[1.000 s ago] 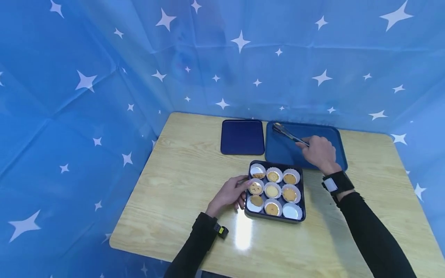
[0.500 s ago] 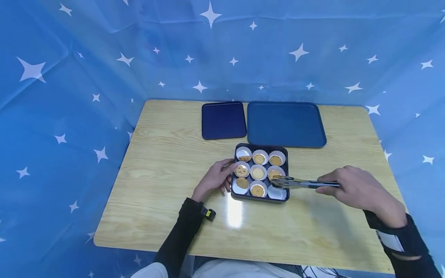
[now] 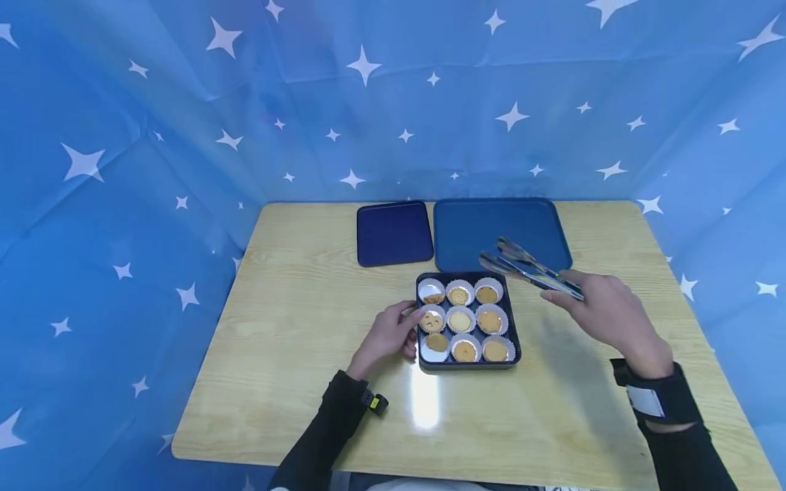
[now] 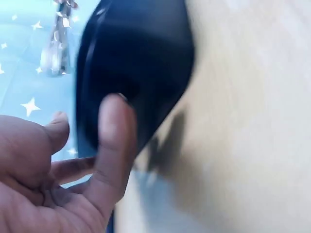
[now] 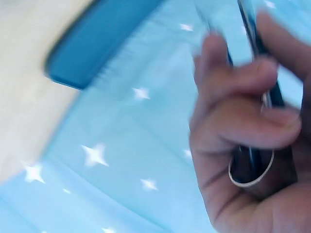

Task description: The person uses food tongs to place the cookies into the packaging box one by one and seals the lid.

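Note:
A dark square baking pan (image 3: 468,364) holds rows of white paper cups, each with a light-brown cookie; one cookie (image 3: 495,351) lies in the front right cup. My left hand (image 3: 388,334) grips the pan's left side, thumb by the rim and fingers against the outer wall. In the left wrist view a finger lies along the dark pan wall (image 4: 141,53). My right hand (image 3: 604,314) holds metal tongs (image 3: 534,269) by the handles, to the right of the pan and above the table. The tongs' arms are spread, with nothing between their ends.
A small dark-blue tray (image 3: 395,234) and a larger blue tray (image 3: 485,225) lie side by side at the back of the wooden table (image 3: 276,327). Blue star-patterned cloth (image 3: 307,102) hangs behind and beside the table.
My right hand brought the tongs from the large tray to the front right cup, then drew them up and back. A cookie now lies in that cup. The left hand stays on the pan.

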{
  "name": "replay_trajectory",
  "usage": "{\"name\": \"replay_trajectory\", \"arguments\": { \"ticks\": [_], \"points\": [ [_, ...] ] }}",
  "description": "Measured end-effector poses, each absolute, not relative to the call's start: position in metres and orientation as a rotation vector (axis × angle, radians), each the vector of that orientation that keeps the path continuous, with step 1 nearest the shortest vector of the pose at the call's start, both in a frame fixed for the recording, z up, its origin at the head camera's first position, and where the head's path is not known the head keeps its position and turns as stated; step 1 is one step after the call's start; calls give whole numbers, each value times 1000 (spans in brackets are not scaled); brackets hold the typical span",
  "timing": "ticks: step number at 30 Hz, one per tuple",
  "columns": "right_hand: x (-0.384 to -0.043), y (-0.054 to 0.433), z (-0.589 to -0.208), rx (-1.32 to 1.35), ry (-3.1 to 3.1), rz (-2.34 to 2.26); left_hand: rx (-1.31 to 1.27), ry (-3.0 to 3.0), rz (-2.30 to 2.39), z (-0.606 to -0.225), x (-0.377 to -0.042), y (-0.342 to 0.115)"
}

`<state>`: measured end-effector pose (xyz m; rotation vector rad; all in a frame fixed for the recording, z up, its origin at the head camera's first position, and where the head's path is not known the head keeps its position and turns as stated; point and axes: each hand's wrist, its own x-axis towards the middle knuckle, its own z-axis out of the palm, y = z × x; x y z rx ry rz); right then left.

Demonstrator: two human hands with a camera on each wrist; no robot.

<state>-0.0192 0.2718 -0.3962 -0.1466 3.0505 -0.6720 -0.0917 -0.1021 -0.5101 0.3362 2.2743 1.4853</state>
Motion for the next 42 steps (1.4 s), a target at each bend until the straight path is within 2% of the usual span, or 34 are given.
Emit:
{"name": "replay_trajectory", "arguments": {
  "ticks": [4, 10, 14, 18, 25, 33, 42],
  "points": [
    [-36, 277, -432, -1, 3172, -858, 409, 2598, 1291, -489, -105, -116],
    [-76, 291, -471, 144, 3180, -1101, 410, 3035, 959, -446, -170, -138],
    [-95, 310, -494, 337, 3159, -1140, 410, 3091, 738, -445, -196, -143],
    [-97, 337, -518, 512, 3181, -1042, 398, 3076, 591, -463, -198, -146],
    [-84, 363, -549, 550, 3158, -882, 390, 3009, 531, -493, -182, -154],
    [-84, 368, -540, 575, 2995, -796, 434, 2940, 559, -484, -189, -148],
    [-89, 339, -481, 436, 3168, -858, 528, 2942, 282, -494, -218, -130]
  ]
}}
